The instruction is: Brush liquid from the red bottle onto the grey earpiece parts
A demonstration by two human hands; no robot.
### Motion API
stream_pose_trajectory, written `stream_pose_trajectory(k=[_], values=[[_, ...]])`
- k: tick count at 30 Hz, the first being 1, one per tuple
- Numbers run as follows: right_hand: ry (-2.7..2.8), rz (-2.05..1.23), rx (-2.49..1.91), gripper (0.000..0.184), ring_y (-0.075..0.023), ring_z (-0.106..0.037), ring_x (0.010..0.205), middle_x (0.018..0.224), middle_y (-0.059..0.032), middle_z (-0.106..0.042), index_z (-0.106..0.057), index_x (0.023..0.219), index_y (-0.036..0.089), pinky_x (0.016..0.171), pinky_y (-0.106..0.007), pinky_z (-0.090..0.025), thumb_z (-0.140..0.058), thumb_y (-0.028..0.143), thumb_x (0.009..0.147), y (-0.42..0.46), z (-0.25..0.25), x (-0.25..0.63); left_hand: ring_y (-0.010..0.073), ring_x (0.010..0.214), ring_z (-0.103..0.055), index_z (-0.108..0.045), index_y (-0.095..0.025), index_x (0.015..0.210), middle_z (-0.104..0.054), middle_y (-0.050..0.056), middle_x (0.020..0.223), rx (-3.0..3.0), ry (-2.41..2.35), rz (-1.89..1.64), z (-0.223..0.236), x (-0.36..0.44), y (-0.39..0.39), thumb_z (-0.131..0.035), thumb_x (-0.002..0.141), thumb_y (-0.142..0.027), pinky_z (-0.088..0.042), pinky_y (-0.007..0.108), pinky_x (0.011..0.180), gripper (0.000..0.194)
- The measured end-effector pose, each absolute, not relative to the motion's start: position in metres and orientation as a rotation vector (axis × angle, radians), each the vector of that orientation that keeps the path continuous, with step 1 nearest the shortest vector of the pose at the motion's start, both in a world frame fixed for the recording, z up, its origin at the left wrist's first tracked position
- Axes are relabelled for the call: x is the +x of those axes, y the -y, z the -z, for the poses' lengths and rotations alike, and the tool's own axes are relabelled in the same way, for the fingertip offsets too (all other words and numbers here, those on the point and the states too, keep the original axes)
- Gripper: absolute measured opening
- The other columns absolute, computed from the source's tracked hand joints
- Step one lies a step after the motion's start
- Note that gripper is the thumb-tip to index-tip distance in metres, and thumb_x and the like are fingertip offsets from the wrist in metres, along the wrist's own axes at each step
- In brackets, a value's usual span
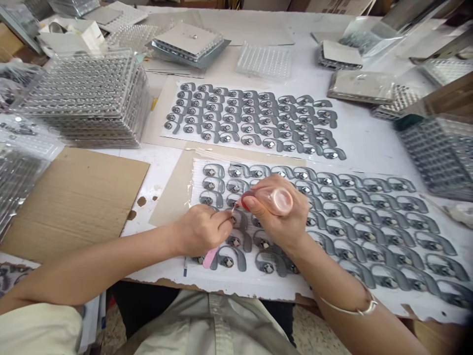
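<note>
Near the front edge of the worktop, the left hand pinches a pink-handled pick and the right hand grips a translucent squeeze bulb over rows of grey hook-shaped pieces; which pieces are finished, and how many remain, cannot be told

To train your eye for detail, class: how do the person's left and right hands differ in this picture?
The left hand pinches a thin stick, while the right hand grips a translucent bulb with a red tip. The right hand sits higher in the view than the left. A thin metal bangle circles the right wrist; the left wrist shows none. Both hands are bare and work close together above the same rows of grey hook-shaped parts.
</note>
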State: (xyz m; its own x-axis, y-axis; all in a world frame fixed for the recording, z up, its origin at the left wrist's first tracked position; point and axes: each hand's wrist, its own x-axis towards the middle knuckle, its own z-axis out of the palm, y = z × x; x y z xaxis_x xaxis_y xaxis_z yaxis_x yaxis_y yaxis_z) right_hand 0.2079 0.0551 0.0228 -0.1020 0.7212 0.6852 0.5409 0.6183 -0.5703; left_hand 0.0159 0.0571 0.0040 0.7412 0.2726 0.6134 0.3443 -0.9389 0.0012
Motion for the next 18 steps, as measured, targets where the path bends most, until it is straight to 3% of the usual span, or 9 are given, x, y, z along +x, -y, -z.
stream_pose_trajectory(k=[18], values=[[1.777, -0.108, -1.011, 0.015, -0.0149, -0.058, 0.062, 0.067, -0.001, -0.062, -0.056, 0.072, 0.021, 0.058, -0.03, -0.049, -0.07, 0.022, 0.077, -0.0554, -0.0232, 0.2068, 0.0137, 0.048, -0.058, -0.059, -0.013, 0.071, -0.07, 0.007, 0.073, -2.809, 0.54, 0.943, -0.0021, 0.0165, -0.0562, -0.047, 0.085, -0.009, -0.042, 0.026, 0.039, 0.018]])
